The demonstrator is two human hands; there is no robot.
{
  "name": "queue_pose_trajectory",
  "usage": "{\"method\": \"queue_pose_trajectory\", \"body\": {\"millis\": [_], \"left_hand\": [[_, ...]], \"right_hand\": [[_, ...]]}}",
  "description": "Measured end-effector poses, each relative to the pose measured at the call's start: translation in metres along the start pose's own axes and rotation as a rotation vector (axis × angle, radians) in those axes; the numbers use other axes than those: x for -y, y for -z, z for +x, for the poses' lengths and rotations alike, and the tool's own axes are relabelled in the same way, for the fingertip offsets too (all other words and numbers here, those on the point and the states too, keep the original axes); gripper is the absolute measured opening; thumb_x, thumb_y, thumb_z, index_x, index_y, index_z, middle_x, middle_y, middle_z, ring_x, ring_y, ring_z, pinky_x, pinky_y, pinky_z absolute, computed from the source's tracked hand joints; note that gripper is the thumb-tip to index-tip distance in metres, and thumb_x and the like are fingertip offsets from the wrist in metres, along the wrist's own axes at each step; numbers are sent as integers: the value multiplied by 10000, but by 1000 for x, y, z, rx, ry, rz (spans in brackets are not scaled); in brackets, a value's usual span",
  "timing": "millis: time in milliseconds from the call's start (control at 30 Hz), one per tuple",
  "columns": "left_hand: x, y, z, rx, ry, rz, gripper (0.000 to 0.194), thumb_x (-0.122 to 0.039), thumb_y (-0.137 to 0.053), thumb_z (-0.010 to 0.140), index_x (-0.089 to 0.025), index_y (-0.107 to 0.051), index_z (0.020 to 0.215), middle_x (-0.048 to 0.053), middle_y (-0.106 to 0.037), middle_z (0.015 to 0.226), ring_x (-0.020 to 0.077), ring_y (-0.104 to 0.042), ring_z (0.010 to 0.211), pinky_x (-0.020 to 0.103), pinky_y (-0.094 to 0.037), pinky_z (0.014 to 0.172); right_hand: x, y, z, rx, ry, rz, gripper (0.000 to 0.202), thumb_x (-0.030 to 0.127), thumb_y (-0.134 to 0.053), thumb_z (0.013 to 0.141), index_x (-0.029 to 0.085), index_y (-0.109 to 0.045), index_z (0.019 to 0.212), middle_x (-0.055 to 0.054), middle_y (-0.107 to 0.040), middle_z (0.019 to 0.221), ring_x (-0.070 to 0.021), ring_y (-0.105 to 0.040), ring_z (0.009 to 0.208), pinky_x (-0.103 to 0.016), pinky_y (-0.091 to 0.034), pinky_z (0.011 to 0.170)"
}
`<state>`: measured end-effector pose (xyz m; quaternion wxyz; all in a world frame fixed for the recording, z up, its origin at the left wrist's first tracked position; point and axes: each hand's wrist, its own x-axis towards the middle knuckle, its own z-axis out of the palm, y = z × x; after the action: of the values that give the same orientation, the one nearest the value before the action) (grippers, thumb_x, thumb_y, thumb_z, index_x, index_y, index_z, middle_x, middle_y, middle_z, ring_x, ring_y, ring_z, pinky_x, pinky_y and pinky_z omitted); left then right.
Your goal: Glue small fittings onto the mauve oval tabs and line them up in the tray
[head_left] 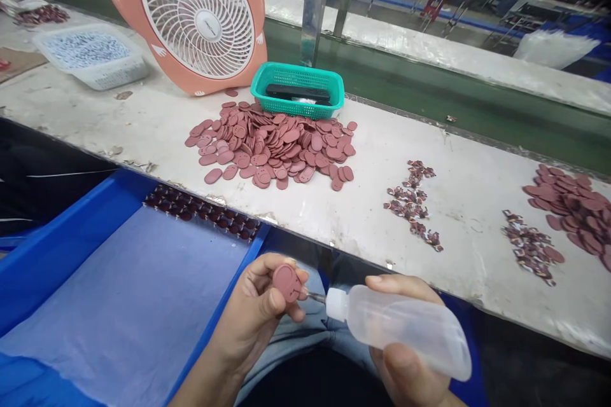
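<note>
Between its thumb and fingers, my left hand [255,311] holds a reddish-brown oval piece [286,283] with small holes. My right hand [410,346] is wrapped round a translucent white squeeze bottle [405,325], which lies almost level. The bottle's thin metal tip points left and reaches the right edge of the oval piece; whether it touches is too small to tell. Both hands are above my lap, just in front of the table edge. A large pile of similar oval pieces [281,146] lies on the table [344,216] beyond them.
A green basket [298,108] and an orange fan [205,19] stand behind the pile. Small dark parts [413,203] and another oval pile [575,203] lie to the right. A blue crate [90,216] holding rows of dark pieces is at left. A white tub [114,73] stands farther back.
</note>
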<state>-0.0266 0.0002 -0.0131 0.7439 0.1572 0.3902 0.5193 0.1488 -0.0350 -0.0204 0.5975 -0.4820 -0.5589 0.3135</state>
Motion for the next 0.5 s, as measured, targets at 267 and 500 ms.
{"method": "queue_pose_trajectory", "body": {"millis": [267, 500], "left_hand": [[0, 1, -1, 9, 1, -3, 411, -414, -969, 483, -217, -776, 787, -10, -772, 736, 101, -658, 594, 145, -542, 473], [0, 1, -2, 10, -3, -7, 421, -418, -970, 478, -215, -772, 790, -13, -775, 737, 107, -675, 600, 144, -543, 467]], "right_hand": [[7, -2, 8, 52, 50, 56, 365, 488, -656, 899, 248, -623, 1173, 8, -618, 673, -133, -510, 434, -260, -420, 398], [-2, 1, -1, -55, 38, -53, 455, 617, -648, 822, 251, -641, 1093, -18, -638, 742, -163, -545, 496, -294, -447, 419]]}}
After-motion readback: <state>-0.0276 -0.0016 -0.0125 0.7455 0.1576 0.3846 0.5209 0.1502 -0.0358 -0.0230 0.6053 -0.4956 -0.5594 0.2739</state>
